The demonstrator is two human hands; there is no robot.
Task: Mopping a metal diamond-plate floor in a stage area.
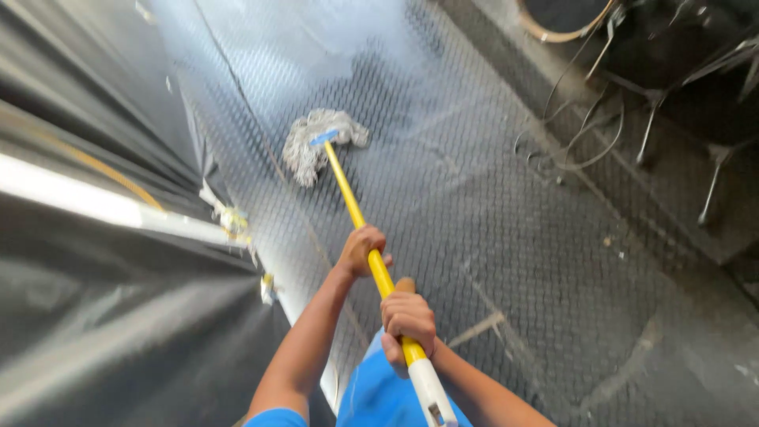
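Patterned floor (490, 198) open; hands (387, 289) grip mop (348, 190).

Floor (506, 237): dark, diamond-textured sheet, worn pale streaks at 5 o'clock, bright glare at 12 o'clock. Black plastic sheeting (87, 316): glossy, creased, fills 7 to 10 o'clock. Pale strip (103, 207): runs along the sheeting at 9 o'clock, torn tape scraps at its end. Thin metal legs (715, 178) and loose wires (589, 138): 1 to 2 o'clock, on a darker raised edge.
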